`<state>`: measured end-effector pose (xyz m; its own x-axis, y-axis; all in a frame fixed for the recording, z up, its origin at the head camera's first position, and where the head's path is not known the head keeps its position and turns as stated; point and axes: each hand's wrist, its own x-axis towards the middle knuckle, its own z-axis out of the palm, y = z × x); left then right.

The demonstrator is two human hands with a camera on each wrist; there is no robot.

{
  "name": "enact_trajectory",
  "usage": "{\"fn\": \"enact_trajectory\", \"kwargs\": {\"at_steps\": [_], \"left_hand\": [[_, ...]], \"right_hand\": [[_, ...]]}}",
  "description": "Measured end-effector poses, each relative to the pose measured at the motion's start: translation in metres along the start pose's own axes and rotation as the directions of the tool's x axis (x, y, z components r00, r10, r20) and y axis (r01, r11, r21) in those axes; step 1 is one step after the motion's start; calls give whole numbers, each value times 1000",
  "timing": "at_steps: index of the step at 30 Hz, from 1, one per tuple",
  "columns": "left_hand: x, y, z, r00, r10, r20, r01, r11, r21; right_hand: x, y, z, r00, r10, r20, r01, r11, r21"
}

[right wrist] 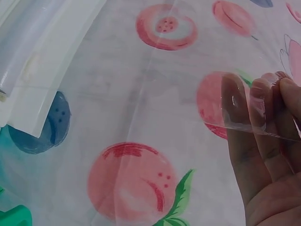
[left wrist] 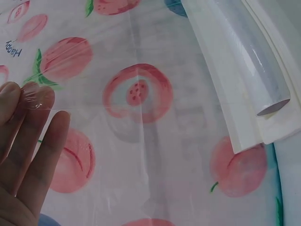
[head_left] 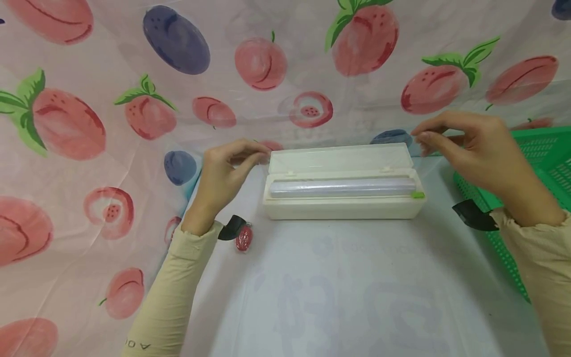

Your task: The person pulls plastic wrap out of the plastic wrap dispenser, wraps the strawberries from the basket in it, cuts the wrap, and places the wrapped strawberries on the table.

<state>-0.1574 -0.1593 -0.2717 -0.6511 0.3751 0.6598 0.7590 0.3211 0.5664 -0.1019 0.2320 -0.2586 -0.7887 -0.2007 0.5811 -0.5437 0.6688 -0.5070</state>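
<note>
My left hand (head_left: 227,168) is raised beside the left end of a white cling film dispenser (head_left: 339,210), thumb and fingertips pinching a corner of clear cling film (left wrist: 35,98). On the other side my right hand (head_left: 479,148) is held up past the dispenser's right end. In the right wrist view its thumb and fingers pinch the film (right wrist: 257,107), whose edge runs across the fingers. The dispenser's lid (head_left: 339,161) is tilted back, showing the film roll (head_left: 339,188) inside. A green piece (head_left: 417,195) sits at the right end of its front edge.
A green plastic basket (head_left: 535,144) stands at the right, partly behind the right forearm. A small red item in clear wrapping (head_left: 244,239) lies near the left wrist. Fruit-printed sheeting (head_left: 111,49) hangs behind and at the left of the white table surface (head_left: 348,287).
</note>
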Motion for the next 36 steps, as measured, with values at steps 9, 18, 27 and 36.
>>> {"fn": "enact_trajectory", "kwargs": {"at_steps": [9,18,27,36], "left_hand": [[0,3,-2,999,18,-35,-19,1000,-5],[2,8,-4,997,45,-61,-44,999,15],[4,14,-6,996,57,-69,-57,998,1],[10,17,-8,992,97,-78,-101,994,-42]], "right_hand": [[0,-6,-4,1000,18,-1,-18,1000,-4],[2,-11,-9,999,31,-18,-31,999,-16],[3,-15,-14,1000,24,-19,-24,1000,-1],[6,-22,-20,999,-10,-32,11,1000,24]]}}
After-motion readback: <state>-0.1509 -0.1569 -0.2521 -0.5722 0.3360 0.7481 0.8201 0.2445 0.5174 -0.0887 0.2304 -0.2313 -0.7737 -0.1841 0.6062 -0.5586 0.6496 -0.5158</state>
